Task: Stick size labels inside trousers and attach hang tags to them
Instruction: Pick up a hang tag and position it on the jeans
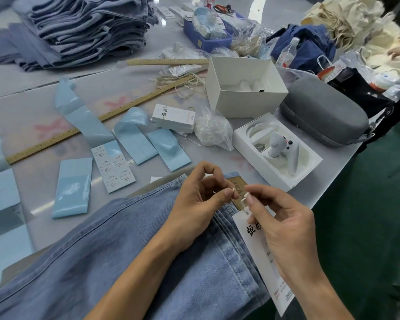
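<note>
A pair of light blue denim trousers [129, 245] lies folded at the table's near edge, its brown waistband patch [237, 183] between my hands. My left hand [194, 199] pinches one white end of a thin hang-tag string [233, 190]. My right hand [284, 222] pinches the string's other white end, just right of the left fingertips. A white hang tag [256, 245] with black characters hangs from that string, partly under my right palm. A sheet of white size labels [113, 165] lies on the table to the left. A stack of hang tags [173, 117] sits further back.
Blue label backing strips [73, 188] and two wooden rulers [97, 120] lie across the table. A pile of folded jeans [83, 28] fills the back left. An open white box [245, 86], a tray with a controller [277, 151] and a grey case [323, 112] stand right.
</note>
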Demonstrator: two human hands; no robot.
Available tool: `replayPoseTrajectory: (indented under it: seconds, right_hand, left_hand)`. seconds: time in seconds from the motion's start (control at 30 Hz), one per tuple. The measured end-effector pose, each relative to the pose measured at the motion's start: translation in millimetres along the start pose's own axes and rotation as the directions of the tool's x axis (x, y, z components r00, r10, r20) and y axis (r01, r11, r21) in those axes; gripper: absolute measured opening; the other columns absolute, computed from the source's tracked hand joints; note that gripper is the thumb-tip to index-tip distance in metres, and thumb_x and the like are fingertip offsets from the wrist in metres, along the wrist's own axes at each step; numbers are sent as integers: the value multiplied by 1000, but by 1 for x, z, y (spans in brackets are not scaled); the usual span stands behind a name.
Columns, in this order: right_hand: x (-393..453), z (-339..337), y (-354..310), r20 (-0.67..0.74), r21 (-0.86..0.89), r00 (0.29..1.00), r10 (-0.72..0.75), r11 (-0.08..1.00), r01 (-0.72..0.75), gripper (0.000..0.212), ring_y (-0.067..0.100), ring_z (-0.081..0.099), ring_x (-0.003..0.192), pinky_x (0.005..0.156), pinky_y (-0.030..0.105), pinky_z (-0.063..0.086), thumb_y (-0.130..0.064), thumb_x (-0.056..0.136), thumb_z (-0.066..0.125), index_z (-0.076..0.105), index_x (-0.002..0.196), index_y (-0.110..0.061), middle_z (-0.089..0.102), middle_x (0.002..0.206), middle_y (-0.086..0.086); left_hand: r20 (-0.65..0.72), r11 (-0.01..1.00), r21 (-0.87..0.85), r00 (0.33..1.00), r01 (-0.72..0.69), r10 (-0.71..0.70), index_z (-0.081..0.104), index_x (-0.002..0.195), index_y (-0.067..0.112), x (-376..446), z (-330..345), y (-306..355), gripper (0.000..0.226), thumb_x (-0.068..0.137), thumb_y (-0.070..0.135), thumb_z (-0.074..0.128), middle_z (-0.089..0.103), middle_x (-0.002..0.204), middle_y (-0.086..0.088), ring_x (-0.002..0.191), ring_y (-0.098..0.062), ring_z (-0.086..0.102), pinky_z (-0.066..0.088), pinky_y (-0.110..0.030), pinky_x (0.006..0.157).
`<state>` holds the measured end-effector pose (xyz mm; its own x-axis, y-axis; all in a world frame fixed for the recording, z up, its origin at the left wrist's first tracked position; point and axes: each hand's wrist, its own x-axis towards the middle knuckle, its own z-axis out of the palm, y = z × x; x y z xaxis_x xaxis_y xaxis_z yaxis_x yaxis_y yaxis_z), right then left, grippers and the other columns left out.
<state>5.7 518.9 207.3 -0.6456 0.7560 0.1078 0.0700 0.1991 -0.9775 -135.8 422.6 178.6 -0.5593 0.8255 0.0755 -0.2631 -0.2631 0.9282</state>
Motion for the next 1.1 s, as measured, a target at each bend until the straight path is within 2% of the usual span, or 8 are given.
replayPoseTrajectory:
  seconds: [0.1,0.17,0.33,0.53,0.7,0.83,0.93,1.1]
  right_hand:
    - [0,1,4,-20,9,1000,10,1000,-10,15,15,70,71,66,22,58,-21,89,76,76,102,-28,75,93,0]
    - [0,2,6,-16,7,1000,18,1000,-18,14,19,72,76,68,23,58,-21,90,76,76,103,-27,75,95,2]
    - [0,4,7,-8,-10,1000,13,1000,-13,14,18,73,85,67,21,58,-22,92,76,75,105,-27,76,97,1]
    - [3,3,4,-28,32,998,53,998,-52,14,13,72,75,64,20,57,-28,88,76,76,101,-27,76,94,2]
    - [4,3,3,20,-10,998,65,998,-64,18,11,69,72,65,20,55,-34,88,75,76,104,-27,76,94,1]
    - [3,3,4,34,-21,998,56,998,-56,14,8,68,73,67,18,55,-31,90,75,76,104,-28,77,96,-1]
    - [2,4,4,32,-9,998,61,998,-61,13,9,68,73,67,19,55,-26,90,76,76,104,-26,76,95,0]
    - [3,7,-2,32,236,982,184,954,-186,22,12,57,62,66,19,54,-29,78,80,78,97,-17,72,81,5]
  left_hand:
    - [24,998,66,1000,1,-3,45,98,9,0,1,-1,24,94,-4,64,67,88,-11,82,-17,66,52,-28,78]
    - [38,995,101,999,-10,7,46,98,11,0,2,-1,25,93,-3,66,67,87,-15,82,-19,67,54,-32,79]
    - [59,991,136,998,-19,11,46,99,10,-1,3,-1,23,93,2,66,67,92,-24,87,-34,67,52,-59,88]
    - [77,989,147,997,-33,22,47,97,15,0,2,-3,23,93,4,67,71,90,-14,84,-25,68,55,-49,85]
    - [82,989,138,996,-49,37,47,97,17,1,1,-6,22,94,5,66,71,91,-15,86,-25,67,54,-48,84]
    - [80,989,138,996,-54,43,47,97,15,1,1,-8,22,95,4,65,71,89,-10,85,-23,67,55,-38,83]
    - [68,988,141,996,-64,55,48,97,15,2,1,-9,21,95,5,66,70,89,-9,85,-26,67,56,-43,84]
    - [30,981,182,998,-66,62,56,97,16,1,4,-7,15,95,11,70,68,85,-13,69,-27,59,50,-48,68]
